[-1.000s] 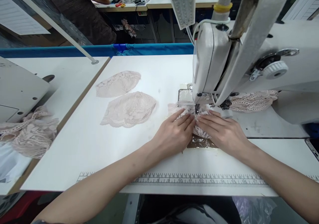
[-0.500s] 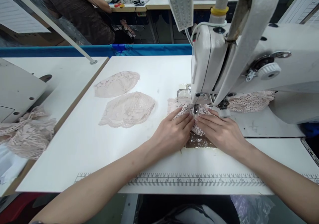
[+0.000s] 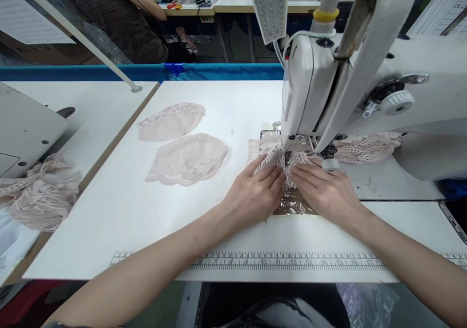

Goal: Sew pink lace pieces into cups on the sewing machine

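Observation:
A pale pink lace piece [image 3: 270, 148] lies under the needle area of the white sewing machine [image 3: 304, 94]. My left hand [image 3: 255, 188] rests on its left part, fingers stretched out flat and angled toward the presser foot [image 3: 287, 157]. From the other side, my right hand [image 3: 323, 187] lays its extended fingers on the lace, close to the foot. Both hands are open and press from above; the thumbs are partly hidden. Between the hands, a shiny brown plate [image 3: 295, 204] shows in front of the lace.
Two cut lace pieces [image 3: 188, 160] lie flat on the white table [image 3: 120, 221] at left. More lace [image 3: 368, 149] sits behind the needle, under the machine arm. A lace bundle [image 3: 45, 194] is at far left. A printed ruler [image 3: 277, 261] runs along the front edge. Across the way sits a person [image 3: 113, 19].
The lace has fed away from me under the foot, so less of it shows between my hands and more brown plate is exposed. My hands have barely shifted.

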